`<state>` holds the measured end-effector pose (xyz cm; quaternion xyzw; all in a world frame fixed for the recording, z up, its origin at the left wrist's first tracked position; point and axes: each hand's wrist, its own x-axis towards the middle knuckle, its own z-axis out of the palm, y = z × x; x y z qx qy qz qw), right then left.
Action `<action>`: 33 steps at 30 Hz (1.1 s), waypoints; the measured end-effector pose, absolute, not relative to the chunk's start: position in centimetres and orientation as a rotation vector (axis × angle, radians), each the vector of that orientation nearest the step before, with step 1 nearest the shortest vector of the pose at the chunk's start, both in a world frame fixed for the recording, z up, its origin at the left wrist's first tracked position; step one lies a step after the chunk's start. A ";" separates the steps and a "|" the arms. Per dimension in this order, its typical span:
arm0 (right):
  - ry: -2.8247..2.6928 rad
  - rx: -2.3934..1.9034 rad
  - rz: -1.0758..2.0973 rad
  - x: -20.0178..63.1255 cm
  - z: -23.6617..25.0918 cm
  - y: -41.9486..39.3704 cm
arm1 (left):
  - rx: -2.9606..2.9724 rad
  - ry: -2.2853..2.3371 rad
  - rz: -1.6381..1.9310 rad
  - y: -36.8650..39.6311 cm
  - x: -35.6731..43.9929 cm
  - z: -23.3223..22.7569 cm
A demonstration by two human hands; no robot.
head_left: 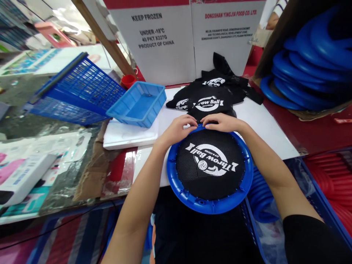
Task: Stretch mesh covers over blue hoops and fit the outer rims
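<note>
Nearly seated | our left hand and right hand pinch black mesh onto blue ring at its far rim | ring overhangs white board's near edge | spare nets behind, unfitted

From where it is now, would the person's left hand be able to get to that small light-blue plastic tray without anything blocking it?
Probably yes. The left hand rests on the far rim of the blue plastic ring with black mesh, and the light-blue plastic tray sits open just beyond and left of it, with only bare white board between.

Both hands — blue ring's far rim
</note>
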<state>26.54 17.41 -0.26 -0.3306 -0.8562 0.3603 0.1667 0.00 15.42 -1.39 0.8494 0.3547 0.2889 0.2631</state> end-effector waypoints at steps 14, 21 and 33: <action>-2.374 -0.839 0.889 25.3 -1.1 17.2 | 2.379 1.110 0.694 13.7 1.2 -1.3; -2.347 -0.910 0.847 24.5 -2.4 18.0 | 1.909 1.134 0.662 15.6 0.9 -1.6; -2.375 -0.966 0.864 24.8 -2.2 18.0 | 1.858 1.207 0.745 15.7 1.5 -2.7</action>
